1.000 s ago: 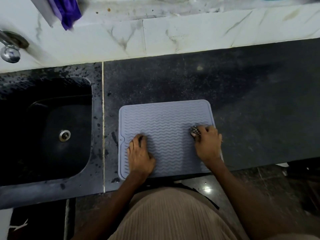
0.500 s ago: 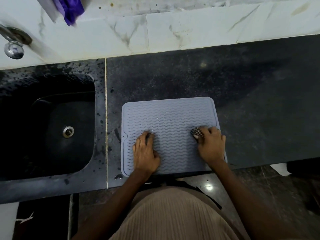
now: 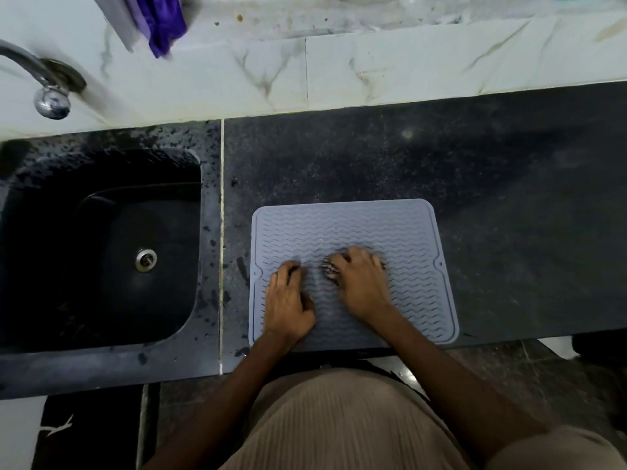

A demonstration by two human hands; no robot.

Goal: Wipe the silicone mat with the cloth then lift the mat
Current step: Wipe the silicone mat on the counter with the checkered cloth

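The grey mat (image 3: 353,232) lay flat on the dark bench (image 3: 509,205), near its front edge and just right of the sink (image 3: 101,245). The left hand (image 3: 288,301) pressed on the mat's left part with fingers bent. The right hand (image 3: 361,283) curled over a small checked cloth (image 3: 330,270), mostly hidden and blurred, at the mat's middle.

- The dark counter (image 3: 492,184) lay bare to the right of and beyond the silicone mat (image 3: 342,228), so a hand could pass there.
- On the left, the sink (image 3: 101,245) opened as a deep drop.
- At the far side, the tiled wall (image 3: 339,72) closed the way, and the tap (image 3: 47,89) stuck out over the sink's far corner.
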